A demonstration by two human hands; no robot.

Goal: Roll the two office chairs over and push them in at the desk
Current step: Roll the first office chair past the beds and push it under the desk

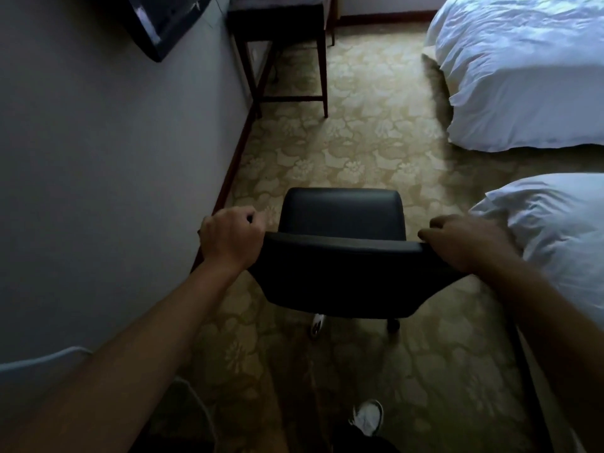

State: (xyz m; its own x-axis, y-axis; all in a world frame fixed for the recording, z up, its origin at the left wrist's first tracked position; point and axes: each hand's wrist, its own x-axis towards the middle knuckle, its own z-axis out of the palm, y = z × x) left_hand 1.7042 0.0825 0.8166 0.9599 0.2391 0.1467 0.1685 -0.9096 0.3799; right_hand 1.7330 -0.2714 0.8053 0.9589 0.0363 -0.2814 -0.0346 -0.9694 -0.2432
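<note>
No readable text, labels, brand names, numbers or signs appear anywhere in this dim view.

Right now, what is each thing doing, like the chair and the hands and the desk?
Office chair: upright on the carpet, held by its backrest, away from the desk.
Left hand: gripping the backrest's left corner.
Right hand: gripping the right corner.
Desk: against the wall, nothing pushed in.
</note>
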